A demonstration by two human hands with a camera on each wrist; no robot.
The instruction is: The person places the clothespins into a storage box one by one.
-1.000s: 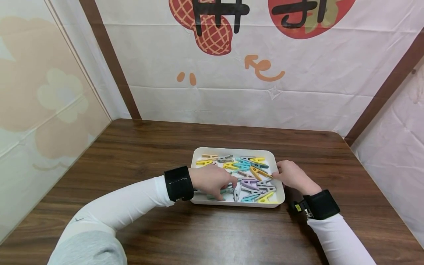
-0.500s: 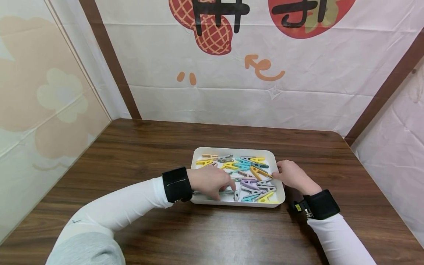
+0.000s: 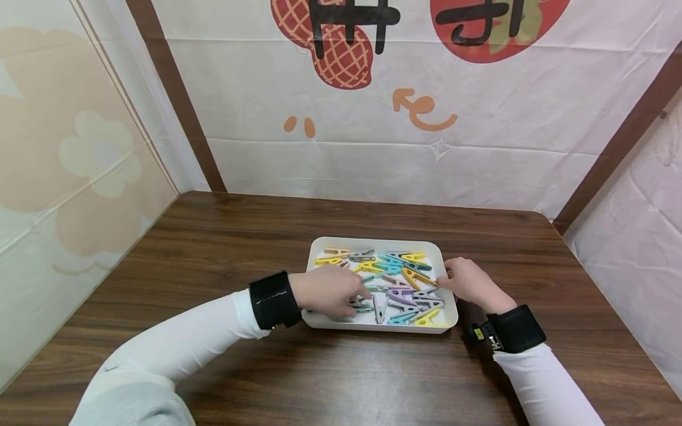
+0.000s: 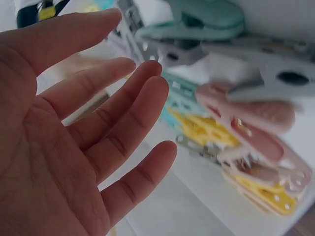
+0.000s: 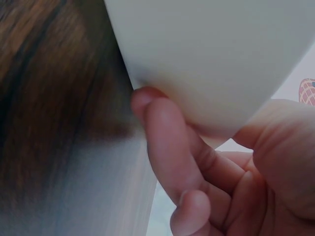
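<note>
A white rectangular tray on the table holds several plastic clothespins, among them a purple clothespin, an orange-yellow clothespin and a grey clothespin. Over the tray's left part, my left hand hovers with its fingers spread and nothing between them. Its wrist view has green, grey and pink clothespins just beyond the fingertips. My right hand pinches the tray's right edge; in the right wrist view its curled fingers lie against the outer wall. The left hand hides some clothespins under it.
A dark wooden table surrounds the tray on all sides. Behind it hangs a white printed cloth, and another patterned cloth stands along the left side.
My left hand has drawn back to the left over the tray, uncovering more of the clothespins near its fingertips. The right hand and the tray have stayed in place.
</note>
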